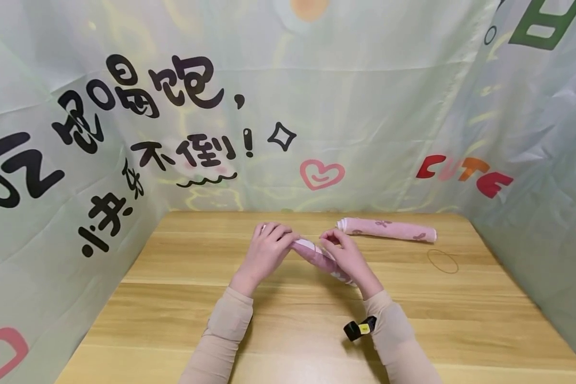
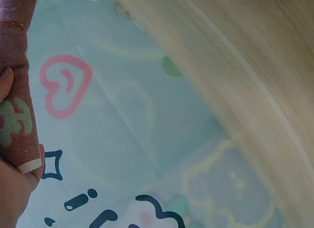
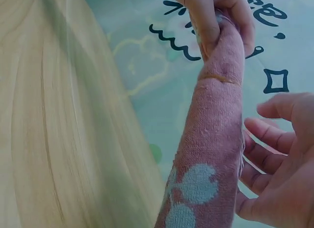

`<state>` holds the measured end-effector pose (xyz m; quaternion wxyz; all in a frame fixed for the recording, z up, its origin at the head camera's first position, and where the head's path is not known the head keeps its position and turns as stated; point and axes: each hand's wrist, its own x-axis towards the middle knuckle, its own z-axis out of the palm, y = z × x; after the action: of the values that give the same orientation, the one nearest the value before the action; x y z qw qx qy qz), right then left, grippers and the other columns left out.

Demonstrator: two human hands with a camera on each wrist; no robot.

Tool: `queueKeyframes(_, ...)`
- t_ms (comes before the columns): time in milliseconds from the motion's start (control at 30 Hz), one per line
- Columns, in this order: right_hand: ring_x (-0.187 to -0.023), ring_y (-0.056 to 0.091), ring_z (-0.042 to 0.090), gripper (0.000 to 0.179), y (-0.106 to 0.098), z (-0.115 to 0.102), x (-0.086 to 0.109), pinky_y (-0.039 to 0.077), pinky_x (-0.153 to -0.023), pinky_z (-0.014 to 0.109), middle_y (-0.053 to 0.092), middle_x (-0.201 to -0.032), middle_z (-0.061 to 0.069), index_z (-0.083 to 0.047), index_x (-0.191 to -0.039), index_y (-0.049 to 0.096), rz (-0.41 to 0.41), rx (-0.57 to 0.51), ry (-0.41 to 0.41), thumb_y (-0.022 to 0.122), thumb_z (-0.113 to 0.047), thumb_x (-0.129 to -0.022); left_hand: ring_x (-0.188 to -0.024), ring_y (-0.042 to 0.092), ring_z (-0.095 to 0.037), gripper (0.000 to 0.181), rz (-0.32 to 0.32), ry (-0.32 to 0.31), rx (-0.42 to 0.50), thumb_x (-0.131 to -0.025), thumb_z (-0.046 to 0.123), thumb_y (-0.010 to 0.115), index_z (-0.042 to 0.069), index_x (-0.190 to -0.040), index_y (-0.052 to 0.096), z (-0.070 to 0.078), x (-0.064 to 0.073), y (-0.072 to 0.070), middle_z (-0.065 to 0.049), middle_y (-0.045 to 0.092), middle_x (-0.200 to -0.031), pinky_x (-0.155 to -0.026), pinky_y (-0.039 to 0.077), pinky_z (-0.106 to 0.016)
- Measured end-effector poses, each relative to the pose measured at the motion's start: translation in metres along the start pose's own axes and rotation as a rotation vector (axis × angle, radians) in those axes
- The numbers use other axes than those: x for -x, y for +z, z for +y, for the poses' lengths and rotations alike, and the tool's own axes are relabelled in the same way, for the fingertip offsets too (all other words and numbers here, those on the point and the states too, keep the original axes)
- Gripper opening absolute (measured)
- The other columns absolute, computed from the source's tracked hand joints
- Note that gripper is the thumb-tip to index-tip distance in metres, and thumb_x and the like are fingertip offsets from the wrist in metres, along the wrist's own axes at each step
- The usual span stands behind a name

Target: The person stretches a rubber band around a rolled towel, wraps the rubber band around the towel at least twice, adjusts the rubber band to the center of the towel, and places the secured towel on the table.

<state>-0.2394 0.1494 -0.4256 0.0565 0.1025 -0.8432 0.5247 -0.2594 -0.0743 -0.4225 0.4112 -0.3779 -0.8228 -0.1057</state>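
In the head view a rolled pink towel (image 1: 319, 258) slants up off the table between the two hands. The left hand (image 1: 271, 246) grips its upper end, thumb and fingers round the roll. A thin brown rubber band (image 3: 221, 79) circles the towel just beyond the left hand's fingers in the right wrist view. Beside the roll, the right hand (image 3: 277, 162) has loosely bent, spread fingers, their tips right at the towel's edge. Pale leaf-like shapes (image 3: 200, 183) mark the cloth. The towel's end (image 2: 30, 165) lies in the left palm in the left wrist view.
A second rolled pink towel (image 1: 389, 229) lies at the back right of the wooden table (image 1: 173, 309). In front of it is a loose rubber band (image 1: 457, 265). A black device (image 1: 360, 328) is strapped at the right wrist. Printed curtains (image 1: 374, 106) enclose the table.
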Motion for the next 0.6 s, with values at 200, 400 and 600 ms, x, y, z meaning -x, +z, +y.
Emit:
queueKeyframes(200,-0.119,0.057,0.031,0.038,-0.004,0.0034,0.0014,0.048,-0.098,0.046,0.06,-0.132,0.015,-0.01,-0.134,0.057,-0.201,0.011,-0.063,0.057,-0.024,-0.098,-0.103,0.06,-0.019,0.014,-0.016,0.013,0.03,-0.089,0.022,0.07,0.023,-0.103,0.07,-0.0015,0.0016,0.0007,0.003,0.067,-0.105,-0.09,0.045,-0.041)
queueKeyframes(400,-0.1,0.061,0.021,0.052,-0.0032,0.0028,0.0016,0.052,-0.08,0.029,0.06,-0.129,0.016,-0.012,-0.137,0.054,-0.319,0.018,-0.081,0.07,-0.021,-0.089,-0.101,0.06,-0.02,0.015,0.008,0.016,0.053,-0.088,0.021,0.072,0.022,-0.103,0.071,-0.0012,0.0008,0.0004,0.001,0.068,-0.104,-0.089,0.045,-0.041)
queueKeyframes(600,-0.091,0.06,0.017,0.044,-0.0005,0.005,0.0005,0.051,-0.077,0.029,0.066,-0.112,0.01,-0.013,-0.126,0.06,-0.281,0.095,-0.126,0.075,-0.018,-0.084,-0.102,0.061,-0.02,0.016,-0.001,0.009,0.042,-0.087,0.02,0.073,0.023,-0.102,0.072,-0.0015,0.0006,-0.002,0.001,0.069,-0.104,-0.088,0.046,-0.041)
